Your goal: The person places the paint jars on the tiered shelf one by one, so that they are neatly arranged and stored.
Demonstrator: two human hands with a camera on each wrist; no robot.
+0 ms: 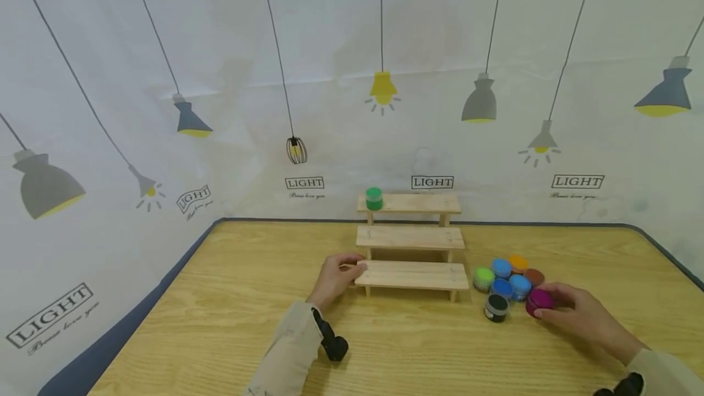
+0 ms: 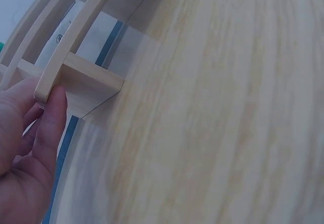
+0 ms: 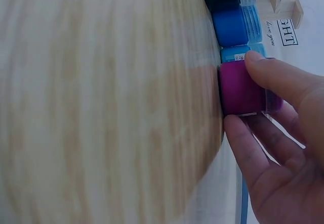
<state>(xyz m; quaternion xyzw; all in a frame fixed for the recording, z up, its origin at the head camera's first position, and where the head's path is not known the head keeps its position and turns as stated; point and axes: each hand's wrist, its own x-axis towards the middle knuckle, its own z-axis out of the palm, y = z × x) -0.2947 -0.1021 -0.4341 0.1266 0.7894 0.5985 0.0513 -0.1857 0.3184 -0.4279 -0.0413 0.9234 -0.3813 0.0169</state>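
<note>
Right-hand grip: thumb and fingers clamped on opposite sides of the magenta jar; the jar appears to stand on the bench, at the near right side of a cluster of seven other jars. Expect a light, rigid body with smooth, possibly slippery walls; take hold around the sides. Left-hand grip pinches the left end of the bottom tier of the three-tier wooden stand; a green jar sits at the top tier's left end. Bench surface: light wood grain, apparently flat; behind it, a white wall covering printed with pendant lamps.
</note>
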